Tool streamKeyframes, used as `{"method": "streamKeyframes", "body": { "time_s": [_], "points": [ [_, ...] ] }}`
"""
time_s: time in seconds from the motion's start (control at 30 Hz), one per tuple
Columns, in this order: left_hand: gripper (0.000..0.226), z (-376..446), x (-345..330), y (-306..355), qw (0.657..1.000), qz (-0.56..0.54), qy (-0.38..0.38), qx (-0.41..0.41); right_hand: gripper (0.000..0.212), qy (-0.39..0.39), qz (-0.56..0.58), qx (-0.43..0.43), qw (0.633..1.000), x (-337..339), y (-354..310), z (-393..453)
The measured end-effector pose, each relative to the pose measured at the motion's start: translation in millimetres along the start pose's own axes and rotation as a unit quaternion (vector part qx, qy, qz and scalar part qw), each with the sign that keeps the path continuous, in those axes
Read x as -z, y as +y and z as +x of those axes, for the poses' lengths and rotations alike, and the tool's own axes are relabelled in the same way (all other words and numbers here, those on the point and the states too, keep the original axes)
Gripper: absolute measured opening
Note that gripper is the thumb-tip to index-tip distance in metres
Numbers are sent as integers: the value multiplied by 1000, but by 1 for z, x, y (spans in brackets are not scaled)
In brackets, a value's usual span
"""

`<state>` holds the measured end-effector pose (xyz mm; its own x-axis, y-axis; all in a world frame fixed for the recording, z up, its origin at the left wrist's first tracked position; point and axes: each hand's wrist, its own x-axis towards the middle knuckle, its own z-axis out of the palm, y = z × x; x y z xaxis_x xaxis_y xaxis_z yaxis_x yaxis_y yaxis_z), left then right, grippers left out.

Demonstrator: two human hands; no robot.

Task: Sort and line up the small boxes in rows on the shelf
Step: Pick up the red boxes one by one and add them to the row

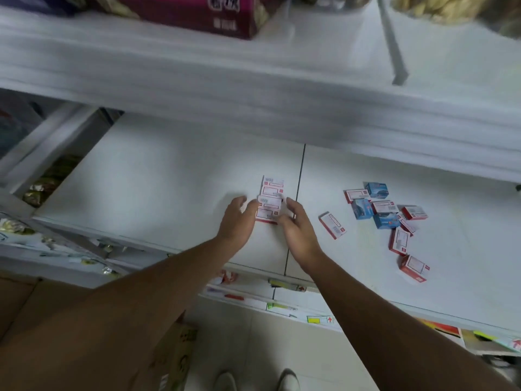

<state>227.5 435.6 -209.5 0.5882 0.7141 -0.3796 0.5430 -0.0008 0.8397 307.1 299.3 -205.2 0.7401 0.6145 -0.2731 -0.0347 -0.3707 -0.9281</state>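
A short row of red-and-white small boxes (270,198) runs front to back on the white shelf (158,179), just left of its seam. My left hand (238,218) touches the row's left side with straight fingers. My right hand (296,224) presses against the row's right side, fingers nearly straight. To the right lies a loose heap of red-and-white and blue boxes (383,210). One red-and-white box (332,224) lies alone between the row and the heap. Two more red-and-white boxes (399,240) (414,268) lie nearer the front edge.
An upper shelf (253,88) overhangs the back of the working shelf and carries a magenta carton (197,12). Packets fill a lower shelf (42,187) at left. A cardboard carton (169,356) stands on the floor by my feet.
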Motion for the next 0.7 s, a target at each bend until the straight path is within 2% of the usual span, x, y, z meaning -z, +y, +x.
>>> {"method": "streamKeyframes", "body": {
  "time_s": [0.07,0.17,0.27,0.43,0.57,0.7],
  "points": [
    [59,-13,12,2,998,65,-7,-4,49,-15,-46,13,999,12,-8,-10],
    [60,-35,31,8,988,150,-18,-42,49,-40,-121,19,992,31,-31,-31],
    [63,-63,50,20,965,245,-23,-86,51,-87,-229,21,969,51,-47,-44],
    [64,-108,65,43,911,394,-8,-122,46,-97,-374,72,919,73,-70,-62],
    [64,-136,64,58,855,500,14,-141,53,-91,-485,113,863,80,-77,-68],
    [63,-155,59,68,811,564,31,-156,53,-76,-526,132,837,86,-82,-80]
  ]
}}
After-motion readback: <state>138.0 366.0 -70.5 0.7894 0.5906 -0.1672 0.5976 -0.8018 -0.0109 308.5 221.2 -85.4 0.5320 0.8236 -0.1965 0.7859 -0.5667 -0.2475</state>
